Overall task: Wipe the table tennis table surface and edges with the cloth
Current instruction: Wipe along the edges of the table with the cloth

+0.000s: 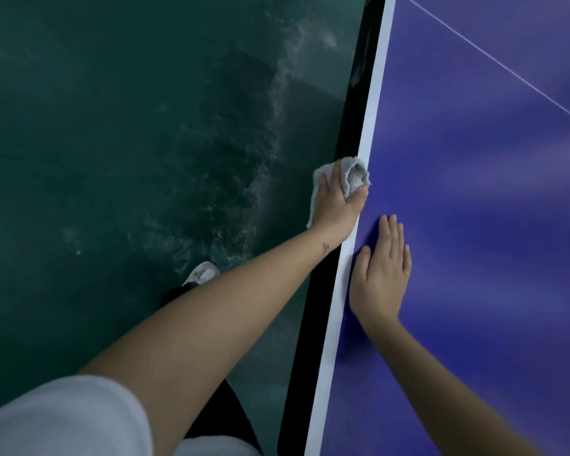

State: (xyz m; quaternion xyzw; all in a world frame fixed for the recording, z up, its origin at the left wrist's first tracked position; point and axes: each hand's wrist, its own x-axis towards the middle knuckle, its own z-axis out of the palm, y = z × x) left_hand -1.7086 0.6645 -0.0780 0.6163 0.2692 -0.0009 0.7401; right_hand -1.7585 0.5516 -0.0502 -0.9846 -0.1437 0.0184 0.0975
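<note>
- Two hands are at the table's (507, 225) long edge. My right hand (382, 274), lower centre-right, lies flat and open on the blue top, holding nothing.
- Just above it, my left hand (338, 202) grips the cloth (356, 174), bunched against the white edge stripe (372, 110) at mid-frame.
- I judge the cloth soft, light and limp, so it is best kept wadded in the fist.
- Left of the edge are a shoe (203, 273) and the scuffed green floor (112, 126). Nothing sits on the stripe toward the top of the frame.

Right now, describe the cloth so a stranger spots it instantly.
On the blue table, follow the white edge stripe to the left hand. The cloth is bunched in its grip against that edge, pale grey and fluffy, unlike the bare right hand flat beside it.
</note>
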